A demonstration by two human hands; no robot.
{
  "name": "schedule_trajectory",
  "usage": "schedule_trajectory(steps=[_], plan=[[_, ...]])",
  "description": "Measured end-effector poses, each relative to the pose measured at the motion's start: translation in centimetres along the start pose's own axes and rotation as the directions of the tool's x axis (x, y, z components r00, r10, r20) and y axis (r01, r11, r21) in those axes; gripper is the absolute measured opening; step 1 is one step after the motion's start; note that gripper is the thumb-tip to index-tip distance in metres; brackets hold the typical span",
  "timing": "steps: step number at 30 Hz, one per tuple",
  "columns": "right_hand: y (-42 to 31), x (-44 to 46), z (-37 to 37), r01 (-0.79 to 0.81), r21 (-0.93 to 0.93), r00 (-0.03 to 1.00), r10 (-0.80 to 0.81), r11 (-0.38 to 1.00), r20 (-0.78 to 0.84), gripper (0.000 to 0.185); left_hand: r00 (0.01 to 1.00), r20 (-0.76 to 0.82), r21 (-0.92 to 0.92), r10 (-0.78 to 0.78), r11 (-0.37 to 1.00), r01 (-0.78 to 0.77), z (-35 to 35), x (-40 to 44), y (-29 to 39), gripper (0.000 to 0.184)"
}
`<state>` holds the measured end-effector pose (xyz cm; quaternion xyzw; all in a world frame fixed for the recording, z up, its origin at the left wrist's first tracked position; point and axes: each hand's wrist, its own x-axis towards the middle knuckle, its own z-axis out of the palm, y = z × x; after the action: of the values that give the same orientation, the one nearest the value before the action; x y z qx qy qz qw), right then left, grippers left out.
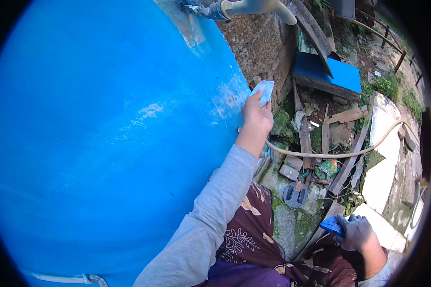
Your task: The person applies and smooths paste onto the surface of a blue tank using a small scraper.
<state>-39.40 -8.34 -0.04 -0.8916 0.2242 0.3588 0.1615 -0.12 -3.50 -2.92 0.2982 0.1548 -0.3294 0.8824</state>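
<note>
My left hand is closed on a flat, pale whitish-blue piece, its exact kind unclear. It is at the right edge of a large, smooth blue surface, near a patch of whitish scuffs. Low on the right, my right hand is closed round a flat blue object with lighter marks, whose kind I cannot make out. Greyish residue coats the fingers of that hand. It is in front of my patterned dark cloth, away from the blue surface.
A pale hose curves across the ground. Planks, a grey weight-like block, bricks and a green wrapper lie below. A blue-topped slab is behind. A pipe juts over the top.
</note>
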Motion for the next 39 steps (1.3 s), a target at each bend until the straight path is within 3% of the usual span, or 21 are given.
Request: schedule_trajectory(steps=[3,5,9,11,13,15,19,20,23,25,28,32,37,39], plan=[[0.1,0.0,0.2,0.003,-0.01,1.0,-0.004,1.0,-0.006,0.066,0.996,0.009,0.031,0.091,0.995,-0.091,-0.5,-1.4,-1.0,0.037],[0.3,-0.2,0.1,0.004,-0.01,1.0,-0.004,1.0,-0.02,0.066,0.997,0.039,0.033,-0.068,0.997,0.066,-0.7,-4.9,-0.3,0.037],[0.3,-0.4,0.2,0.001,-0.002,1.0,-0.001,1.0,-0.016,0.066,0.993,0.064,-0.003,-0.1,0.995,0.101,-0.5,-5.5,2.0,0.037],[0.1,-0.4,0.3,0.011,0.01,0.999,-0.011,1.0,-0.032,0.066,0.982,-0.002,-0.156,-0.188,0.97,0.186,0.7,-3.3,3.5,0.035],[0.0,-0.4,0.0,-0.008,0.003,1.0,0.008,1.0,-0.003,0.066,0.991,0.067,-0.083,-0.119,0.989,0.124,-0.4,-0.8,1.2,0.036],[0.0,-0.4,0.2,-0.019,-0.009,1.0,0.019,1.0,-0.01,0.063,0.998,-0.049,0.014,-0.036,0.999,0.036,-0.3,-0.9,-0.3,0.038],[-0.2,-0.4,-0.4,-0.033,0.006,0.999,0.033,0.999,-0.014,0.06,0.994,0.046,-0.037,-0.101,0.994,0.103,-0.4,-6.3,1.2,0.033],[0.0,-0.4,-0.5,-0.041,0.013,0.999,0.042,0.999,-0.014,0.06,0.987,0.127,-0.03,-0.103,0.994,0.107,-1.1,-6.4,2.0,0.034],[0.1,-0.5,0.0,0.025,-0.004,0.999,-0.026,1.0,-0.026,0.066,0.969,0.127,-0.144,-0.212,0.962,0.23,-0.8,-4.2,4.3,0.037],[0.1,-0.4,-0.2,0.002,-0.004,1.0,-0.002,1.0,-0.017,0.065,0.98,0.049,-0.177,-0.193,0.964,0.199,0.2,-2.7,3.3,0.038],[0.1,-0.2,0.0,-0.02,0.012,0.999,0.021,1.0,-0.036,0.061,0.996,-0.022,-0.039,-0.087,0.996,0.086,0.6,-2.2,1.6,0.037],[0.1,-0.1,-0.5,-0.006,0.007,0.998,0.007,1.0,-0.064,0.061,0.968,0.175,-0.043,-0.182,0.98,0.193,-0.4,-6.0,2.2,0.038],[-0.2,-0.3,-0.7,0.012,0.025,0.999,-0.011,1.0,-0.036,0.065,0.976,0.111,-0.161,-0.19,0.965,0.206,0.4,-2.0,3.0,0.037],[-0.1,0.0,-0.4,0.007,0.024,1.0,-0.006,1.0,-0.016,0.065,0.998,0.01,-0.015,-0.068,0.998,0.068,0.5,-0.5,1.0,0.036]])
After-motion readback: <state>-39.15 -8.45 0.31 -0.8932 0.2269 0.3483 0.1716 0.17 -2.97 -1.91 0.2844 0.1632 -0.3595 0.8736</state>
